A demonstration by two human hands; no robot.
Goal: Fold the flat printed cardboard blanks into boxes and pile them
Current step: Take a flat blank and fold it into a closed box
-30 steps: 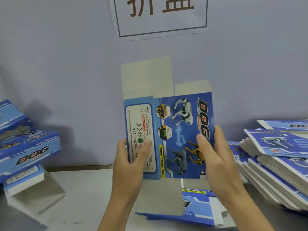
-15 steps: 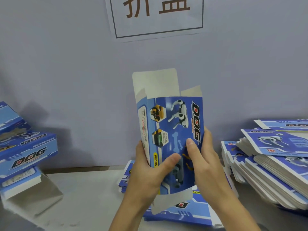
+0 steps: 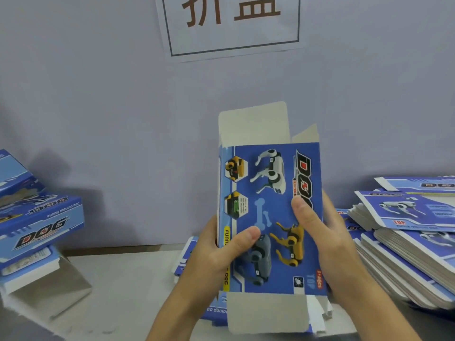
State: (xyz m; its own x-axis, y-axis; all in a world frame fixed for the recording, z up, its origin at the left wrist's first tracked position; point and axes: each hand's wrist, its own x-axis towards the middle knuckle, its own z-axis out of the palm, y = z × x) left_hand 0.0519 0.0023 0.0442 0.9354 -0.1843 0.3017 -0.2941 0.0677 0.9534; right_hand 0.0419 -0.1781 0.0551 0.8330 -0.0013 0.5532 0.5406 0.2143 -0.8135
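Both hands are up in front of the wall, and between them stands the box blank (image 3: 270, 217), held upright above the table (image 3: 128, 291), its blue printed face with the robot dogs turned toward the person. The left hand (image 3: 216, 257) grips the left edge, thumb laid across the printed face near the grey dog, the other fingers hidden behind the card. The right hand (image 3: 325, 237) clamps the right edge, thumb pressed flat on the front by the "DOG" lettering, fingers wrapped round the back. Plain grey flaps stand out at the top, one tall and one short and angled, and another grey flap hangs off the bottom.

Under the hands, on the table, lies a low layer of flat blanks (image 3: 197, 264), just peeking out to the left of the left wrist. Over on the right, a thick, slumping stack of flat blanks (image 3: 406, 242), fanned at its edges. On the far left, folded boxes (image 3: 41, 222) piled up, tilted, one with an open grey flap resting on the table. On the wall above, a paper sign (image 3: 231, 23) with two large brown characters inside a dark frame.
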